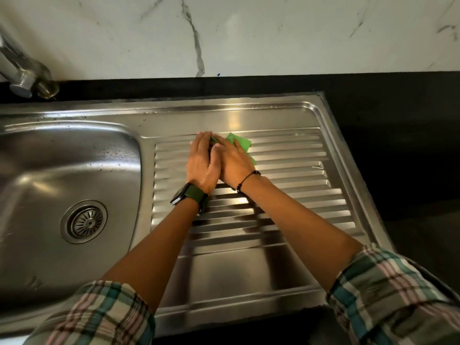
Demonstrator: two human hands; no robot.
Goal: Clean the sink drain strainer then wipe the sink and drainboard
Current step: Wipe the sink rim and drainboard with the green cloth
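**Drainboard wipe: pressing the cloth along the ribs**

The plaid sleeves [398, 300] sit closest to the lens, at 5 and 7 o'clock. From them both forearms reach to frame centre, where the left hand [201, 163] and right hand [234, 161] lie side by side, fingers straight and flat, pressing a green cloth [240, 141] onto the ribbed drainboard [286, 170]. Neither hand curls round the cloth.

The sink [62, 170] lies at 9 o'clock, droplets on its wall; the drain strainer [86, 222] sits seated in its floor and looks clean.

Recommended technique: keep the palms flat, stroke parallel to the ribs so that the cloth enters each groove, and work from the far edge toward the near flat panel. Overlap passes. Refold the cloth if it bunches.
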